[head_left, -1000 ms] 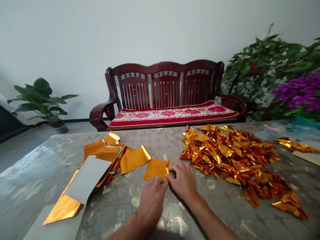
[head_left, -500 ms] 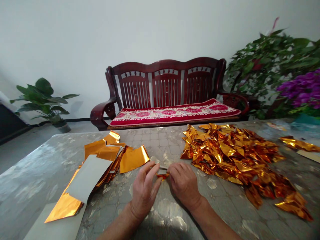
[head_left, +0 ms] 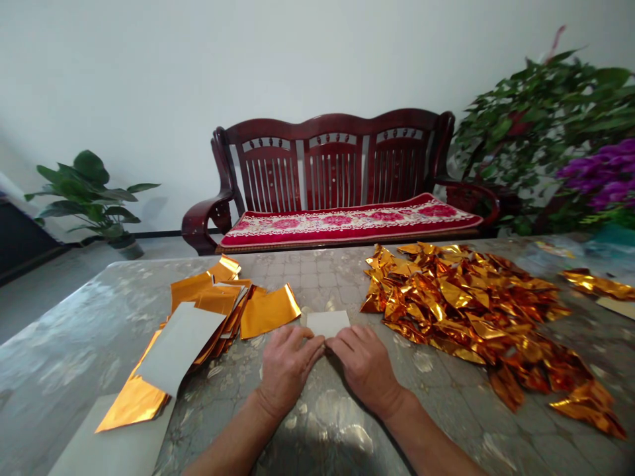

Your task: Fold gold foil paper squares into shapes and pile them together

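Observation:
A small sheet of foil paper (head_left: 327, 322) shows its pale side between and just beyond my hands. My left hand (head_left: 288, 363) is closed in a pinch at its near edge. Opposite it, my right hand (head_left: 366, 367) pinches the same edge, and the fingertips of both hands nearly meet. The hands cover the near part of the sheet. Left of them lies a fanned stack of gold foil sheets (head_left: 218, 299), some turned pale side up. To the right is a large heap of folded gold foil pieces (head_left: 451, 297).
The patterned table (head_left: 238, 410) carries everything. A pale board or sheet (head_left: 114, 436) lies near left. Clear plastic packaging (head_left: 546, 254) rests at the far right. Beyond stand a wooden bench (head_left: 332, 165), a leafy potted plant (head_left: 94, 192) and purple flowers (head_left: 600, 175).
The paper between my hands now shows a flat pale face, where a thin edge and a bit of orange foil showed before. My fingertips have come closer together.

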A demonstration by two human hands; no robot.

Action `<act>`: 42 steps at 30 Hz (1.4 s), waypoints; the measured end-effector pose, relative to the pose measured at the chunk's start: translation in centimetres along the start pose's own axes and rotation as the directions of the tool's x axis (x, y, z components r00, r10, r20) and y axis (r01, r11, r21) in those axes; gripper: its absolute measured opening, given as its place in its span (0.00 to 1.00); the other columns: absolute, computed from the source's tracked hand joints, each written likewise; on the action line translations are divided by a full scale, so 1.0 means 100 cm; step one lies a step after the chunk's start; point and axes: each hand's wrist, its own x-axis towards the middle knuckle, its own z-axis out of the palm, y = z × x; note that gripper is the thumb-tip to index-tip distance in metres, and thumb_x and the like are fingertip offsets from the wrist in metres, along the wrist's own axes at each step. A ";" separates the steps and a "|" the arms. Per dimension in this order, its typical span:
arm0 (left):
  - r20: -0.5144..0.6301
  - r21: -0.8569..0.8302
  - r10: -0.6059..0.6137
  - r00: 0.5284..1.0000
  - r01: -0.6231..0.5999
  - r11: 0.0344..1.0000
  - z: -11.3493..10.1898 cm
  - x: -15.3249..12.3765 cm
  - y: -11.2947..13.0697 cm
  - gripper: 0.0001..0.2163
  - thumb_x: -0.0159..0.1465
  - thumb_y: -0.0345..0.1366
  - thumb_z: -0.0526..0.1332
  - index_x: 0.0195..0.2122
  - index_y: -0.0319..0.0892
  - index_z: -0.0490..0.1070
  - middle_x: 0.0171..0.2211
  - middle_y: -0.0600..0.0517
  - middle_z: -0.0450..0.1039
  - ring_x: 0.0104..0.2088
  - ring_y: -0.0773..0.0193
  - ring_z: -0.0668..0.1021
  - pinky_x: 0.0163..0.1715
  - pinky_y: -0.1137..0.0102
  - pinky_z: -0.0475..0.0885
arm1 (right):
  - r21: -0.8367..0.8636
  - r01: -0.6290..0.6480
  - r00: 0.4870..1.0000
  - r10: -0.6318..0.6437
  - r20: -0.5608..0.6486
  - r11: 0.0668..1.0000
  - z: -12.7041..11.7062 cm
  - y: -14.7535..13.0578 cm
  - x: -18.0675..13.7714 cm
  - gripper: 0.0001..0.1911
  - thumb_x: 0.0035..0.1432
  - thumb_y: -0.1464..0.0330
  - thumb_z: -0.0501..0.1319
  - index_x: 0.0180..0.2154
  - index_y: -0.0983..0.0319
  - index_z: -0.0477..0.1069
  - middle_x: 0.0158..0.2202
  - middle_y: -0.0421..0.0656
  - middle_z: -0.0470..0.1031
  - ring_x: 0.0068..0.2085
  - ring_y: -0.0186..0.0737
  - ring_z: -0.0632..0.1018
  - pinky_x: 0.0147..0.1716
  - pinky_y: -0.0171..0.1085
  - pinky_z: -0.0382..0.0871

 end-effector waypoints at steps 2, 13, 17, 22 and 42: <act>0.083 0.026 0.024 0.996 -0.026 0.999 0.001 -0.001 0.000 0.08 0.69 0.37 0.58 0.42 0.50 0.78 0.35 0.50 0.75 0.36 0.61 0.72 0.38 0.67 0.67 | 0.004 0.003 0.996 -0.004 0.092 1.000 0.004 0.002 -0.001 0.08 0.65 0.71 0.59 0.34 0.59 0.74 0.31 0.42 0.71 0.36 0.41 0.68 0.36 0.40 0.56; 0.255 -0.099 0.003 0.967 0.023 0.995 0.011 -0.001 -0.003 0.08 0.69 0.37 0.58 0.38 0.46 0.77 0.32 0.52 0.74 0.36 0.62 0.73 0.38 0.69 0.67 | 0.111 -0.116 0.976 0.093 0.198 0.987 0.009 0.010 -0.005 0.07 0.65 0.70 0.60 0.37 0.56 0.77 0.32 0.40 0.74 0.37 0.39 0.71 0.37 0.36 0.59; 0.247 -0.097 -0.048 0.968 0.073 0.993 0.013 0.000 -0.004 0.11 0.70 0.37 0.57 0.34 0.45 0.77 0.31 0.51 0.74 0.35 0.62 0.74 0.37 0.69 0.67 | 0.155 -0.152 0.971 0.118 0.209 0.976 0.008 0.013 -0.005 0.07 0.66 0.68 0.59 0.39 0.56 0.77 0.33 0.40 0.75 0.39 0.38 0.73 0.38 0.35 0.62; 0.314 -0.170 -0.197 0.929 0.259 0.951 0.013 0.004 -0.007 0.08 0.67 0.37 0.59 0.33 0.45 0.78 0.31 0.52 0.76 0.37 0.61 0.76 0.40 0.69 0.68 | 0.129 -0.273 0.942 0.239 0.234 0.953 0.005 0.016 -0.004 0.10 0.67 0.68 0.57 0.34 0.58 0.76 0.33 0.41 0.74 0.38 0.39 0.73 0.38 0.36 0.62; 0.358 -0.217 -0.337 0.871 0.429 0.877 0.013 0.011 -0.006 0.08 0.67 0.35 0.58 0.33 0.43 0.74 0.32 0.52 0.77 0.36 0.62 0.76 0.37 0.70 0.64 | 0.026 -0.404 0.872 0.377 0.311 0.914 0.006 0.011 0.001 0.03 0.63 0.72 0.61 0.35 0.59 0.70 0.36 0.41 0.75 0.40 0.42 0.71 0.39 0.38 0.56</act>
